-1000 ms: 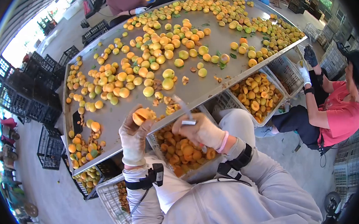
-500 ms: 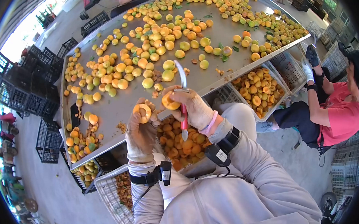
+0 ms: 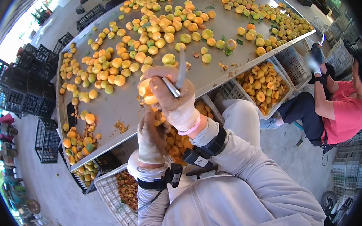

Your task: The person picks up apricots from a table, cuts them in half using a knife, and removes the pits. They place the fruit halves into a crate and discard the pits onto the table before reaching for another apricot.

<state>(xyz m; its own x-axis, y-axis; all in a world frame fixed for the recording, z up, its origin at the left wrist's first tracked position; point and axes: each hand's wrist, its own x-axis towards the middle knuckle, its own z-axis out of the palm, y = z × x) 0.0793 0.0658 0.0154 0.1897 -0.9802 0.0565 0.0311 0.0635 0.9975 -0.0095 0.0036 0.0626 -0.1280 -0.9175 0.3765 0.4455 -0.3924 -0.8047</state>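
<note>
My gloved right hand [image 3: 173, 97] is closed around a knife with a short curved blade [image 3: 181, 69], which points up and away; its red handle is hidden in the palm. The same hand's fingers grip an orange apricot [image 3: 147, 92] over the table's near edge. Below it, my gloved left hand [image 3: 150, 137] has its fingers curled in. An apricot half [image 3: 159, 118] shows at its fingertips, partly covered. Directly under both hands is a crate of apricot halves [image 3: 177, 144], between my knees.
Many whole apricots [image 3: 158, 30] lie across the metal table [image 3: 212, 75]. A crate of halves [image 3: 263, 86] stands to the right, a crate of pits [image 3: 127, 188] at lower left. A co-worker in a pink shirt [image 3: 346, 105] sits at right. Black crates [image 3: 24, 88] are stacked at left.
My right hand has moved up and left with the knife and apricot, its back turning toward me. My left hand has dropped lower toward the crate, with its apricot half now mostly hidden.
</note>
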